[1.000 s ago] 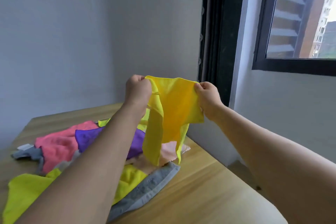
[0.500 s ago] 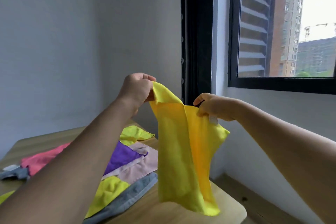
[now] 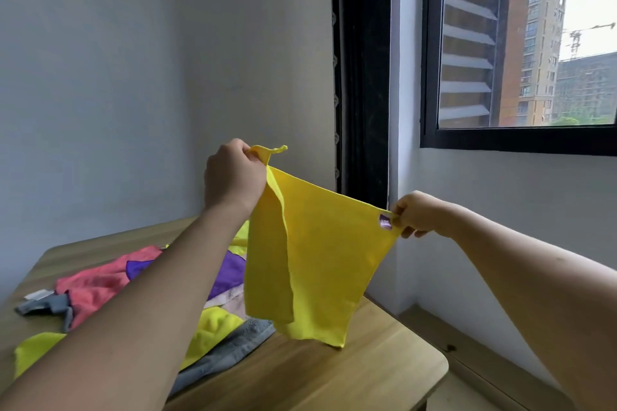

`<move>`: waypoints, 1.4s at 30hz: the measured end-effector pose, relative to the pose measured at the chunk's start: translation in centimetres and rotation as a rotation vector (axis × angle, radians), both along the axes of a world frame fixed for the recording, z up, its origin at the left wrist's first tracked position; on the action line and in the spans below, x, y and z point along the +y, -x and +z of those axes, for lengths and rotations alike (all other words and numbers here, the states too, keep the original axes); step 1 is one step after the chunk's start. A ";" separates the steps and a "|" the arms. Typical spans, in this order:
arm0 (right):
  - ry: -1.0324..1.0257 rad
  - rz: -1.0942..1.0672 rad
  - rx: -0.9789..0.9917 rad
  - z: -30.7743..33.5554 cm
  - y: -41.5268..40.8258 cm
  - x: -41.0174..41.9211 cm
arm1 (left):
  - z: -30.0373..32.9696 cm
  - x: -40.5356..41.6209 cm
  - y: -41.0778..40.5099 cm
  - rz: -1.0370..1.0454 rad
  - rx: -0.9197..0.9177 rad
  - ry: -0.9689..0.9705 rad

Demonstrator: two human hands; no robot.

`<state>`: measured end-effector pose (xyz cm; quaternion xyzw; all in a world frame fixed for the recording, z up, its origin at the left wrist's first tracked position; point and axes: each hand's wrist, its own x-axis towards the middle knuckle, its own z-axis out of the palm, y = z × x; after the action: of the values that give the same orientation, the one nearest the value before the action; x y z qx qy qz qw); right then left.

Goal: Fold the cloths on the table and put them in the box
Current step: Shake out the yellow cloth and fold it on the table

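Head view: the left hand (image 3: 233, 177) and right hand (image 3: 419, 215) each pinch a top corner of the yellow cloth (image 3: 314, 260), which hangs stretched in the air above the table (image 3: 334, 374). Other cloths (image 3: 100, 284) lie heaped there; no box is visible. To fold well, keep the top edge taut, shake out the left-side crease, then bring the corners together evenly.

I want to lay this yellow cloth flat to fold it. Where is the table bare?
Bare wood shows on the table at its near right corner, between the grey towel and the rounded edge below the yellow cloth. A thin strip runs along the far wall. The left and middle are crowded with the cloth pile.
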<state>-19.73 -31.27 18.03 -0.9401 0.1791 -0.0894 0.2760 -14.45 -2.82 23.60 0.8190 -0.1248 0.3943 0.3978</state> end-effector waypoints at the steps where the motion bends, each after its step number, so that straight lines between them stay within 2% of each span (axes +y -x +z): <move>1: -0.086 -0.008 -0.043 0.3 0.0 -0.1 | -0.2 0.1 -0.1 0.000 0.006 -0.020; 5: -0.496 0.072 -0.226 2.5 0.2 1.8 | -0.4 -0.9 0.8 -0.012 0.014 -0.176; 8: -0.495 0.128 -0.252 4.2 -0.1 3.8 | 0.3 -1.2 1.5 -0.043 -0.007 -0.183; 11: -0.401 0.148 -0.245 5.8 -0.6 5.5 | 1.2 -0.6 2.5 -0.365 0.038 0.076; 13: -0.444 0.134 -0.226 6.7 -0.7 6.1 | 1.5 0.0 3.4 -0.576 0.116 0.257; 17: -0.588 0.089 -0.264 7.4 -1.0 5.9 | 1.7 1.0 4.4 -0.750 0.182 0.479; 20: -0.577 0.046 -0.284 6.6 -1.2 5.6 | 2.0 0.8 5.4 -0.849 0.117 0.345; 22: -0.547 0.024 -0.308 5.9 -1.6 5.5 | 2.1 0.3 6.0 -0.882 0.069 0.144; 24: -0.554 0.051 -0.361 5.7 -1.8 5.5 | 1.9 0.0 5.7 -0.826 0.073 -0.101; 26: -0.593 0.129 -0.399 5.8 -1.6 6.0 | 1.7 0.4 4.5 -0.628 0.094 -0.300; 29: -0.636 0.275 -0.405 6.6 -0.4 6.9 | 1.5 1.9 3.0 -0.166 0.109 -0.502; 31: -0.661 0.358 -0.392 7.0 0.5 7.6 | 1.5 2.8 2.4 -0.041 0.119 -0.496; 36: -0.648 0.420 -0.379 7.1 1.4 9.0 | 2.1 2.2 2.7 -0.387 0.165 -0.317; 42: -0.554 0.465 -0.328 6.6 1.6 9.3 | 2.7 1.6 4.0 -0.537 0.157 -0.297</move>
<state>-21.37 -21.98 24.64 -0.8186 -0.0678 -0.1219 0.5572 -18.49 -1.24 26.31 0.8338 -0.3616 0.1882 0.3723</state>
